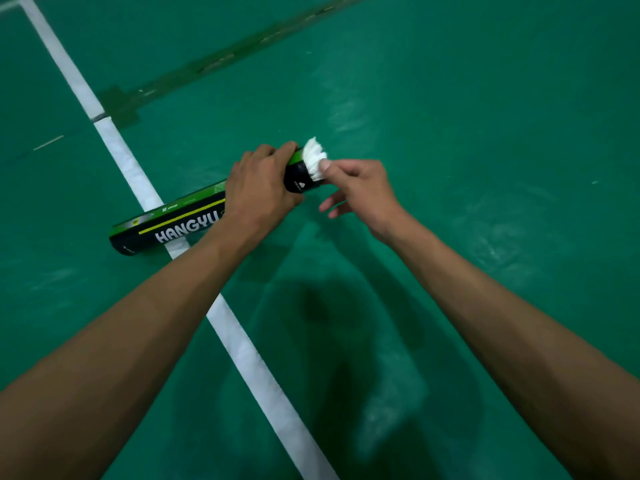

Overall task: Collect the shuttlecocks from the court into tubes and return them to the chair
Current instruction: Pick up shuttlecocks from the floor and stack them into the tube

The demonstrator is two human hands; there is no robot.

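The left hand (259, 188) is wrapped tight around the shuttlecock tube (173, 226), near its open end. The right hand (360, 192) pinches the white feathers of a shuttlecock (314, 157) with its thumb and first finger, and its other fingers hang loose. The shuttlecock sits right at the mouth of the tube, part in and part out. Its feathers stick out, and its round nose is hidden inside, I think. The tube is long and lies almost flat. It runs from low on the left to high on the right and crosses over the white line (242, 341) on the green court floor (485, 133). Its open mouth points up and to the right, away from the person. I cannot tell if its far end touches the floor. Things could go wrong here. If the hand pushes too hard or crooked, the feathers may bend or snap. The shuttlecock may get stuck at the rim. If the mouth tips down, the shuttlecock could slide back out.
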